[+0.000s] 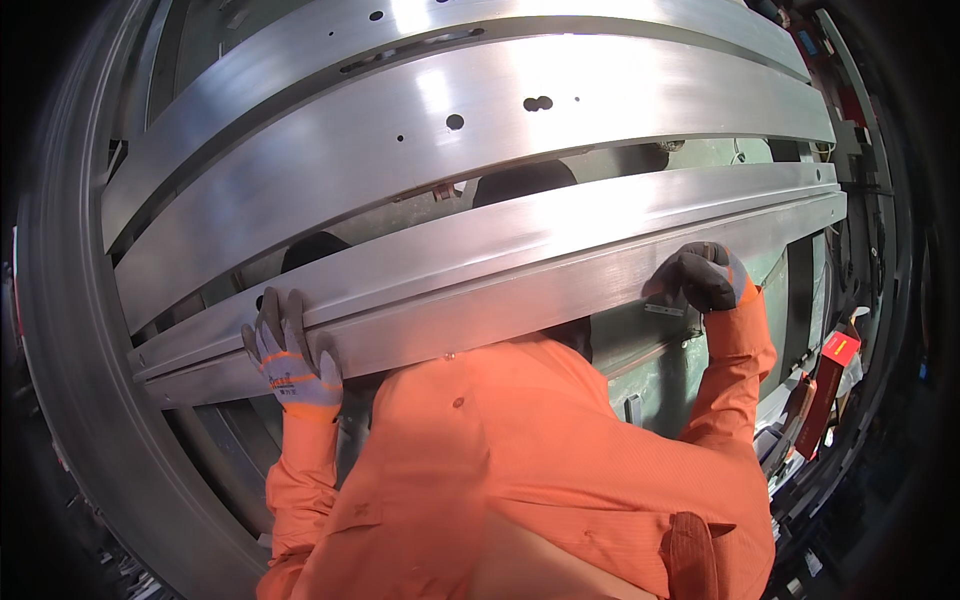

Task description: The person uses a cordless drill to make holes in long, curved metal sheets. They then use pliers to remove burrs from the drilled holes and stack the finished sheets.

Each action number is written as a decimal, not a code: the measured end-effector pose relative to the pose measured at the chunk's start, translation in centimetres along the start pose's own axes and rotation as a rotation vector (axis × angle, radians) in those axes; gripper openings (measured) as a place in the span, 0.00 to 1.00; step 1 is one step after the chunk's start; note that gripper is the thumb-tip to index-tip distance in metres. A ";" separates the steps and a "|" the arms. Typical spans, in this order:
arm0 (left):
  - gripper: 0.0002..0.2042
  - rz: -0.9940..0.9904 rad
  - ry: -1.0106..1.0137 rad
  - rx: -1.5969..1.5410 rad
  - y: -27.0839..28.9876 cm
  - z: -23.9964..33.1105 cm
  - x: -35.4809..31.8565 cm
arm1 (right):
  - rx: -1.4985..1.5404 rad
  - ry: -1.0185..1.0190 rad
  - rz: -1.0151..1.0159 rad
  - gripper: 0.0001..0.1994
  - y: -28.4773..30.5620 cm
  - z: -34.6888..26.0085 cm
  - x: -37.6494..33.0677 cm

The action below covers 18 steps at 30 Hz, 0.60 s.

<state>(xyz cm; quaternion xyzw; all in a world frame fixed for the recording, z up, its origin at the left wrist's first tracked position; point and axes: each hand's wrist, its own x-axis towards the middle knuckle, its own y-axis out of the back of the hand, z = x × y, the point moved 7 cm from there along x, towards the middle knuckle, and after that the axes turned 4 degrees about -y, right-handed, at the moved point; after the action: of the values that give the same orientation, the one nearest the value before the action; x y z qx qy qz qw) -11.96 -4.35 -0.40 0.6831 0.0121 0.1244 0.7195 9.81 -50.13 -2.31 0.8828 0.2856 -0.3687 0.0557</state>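
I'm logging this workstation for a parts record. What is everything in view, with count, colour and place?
Long metal rails: several, silver, stacked across the upper and middle picture; some have drilled holes.
Lowest rail: one, silver, nearest the body, gripped at both ends.
Box: one, red, right edge.
Green surface: one, behind the rails, centre right.
Orange shirt: one, lower centre.
Left hand: grey glove with orange trim, on the lowest rail's left end.
Right hand: dark grey glove, on its right end.

Long brushed-metal bars (480, 270), stacked close: they bar the way ahead across nearly the full width. Dark gaps between the bars (520, 180): narrow openings. Red box (838, 352) and clutter at right: crowd the side.
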 end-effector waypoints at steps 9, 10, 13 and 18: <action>0.29 0.037 0.124 -0.219 2.6 -1.9 1.8 | -0.296 0.252 0.444 0.10 -0.1 -4.6 0.2; 0.30 0.024 0.069 -0.126 3.5 -1.5 2.9 | -0.612 0.520 0.575 0.14 -0.2 -6.0 0.1; 0.40 -0.177 -0.008 -0.209 1.2 -1.2 3.6 | -0.891 0.923 0.422 0.22 0.6 -5.5 1.2; 0.43 -0.240 0.071 -0.219 0.5 -2.6 2.6 | -1.115 0.875 0.316 0.17 2.7 -3.7 3.0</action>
<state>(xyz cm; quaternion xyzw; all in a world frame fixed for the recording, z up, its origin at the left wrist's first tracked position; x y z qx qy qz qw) -9.97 -1.28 0.31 0.5895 0.1053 0.0623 0.7985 15.28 -49.87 -2.01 0.8205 0.2962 0.2311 0.4308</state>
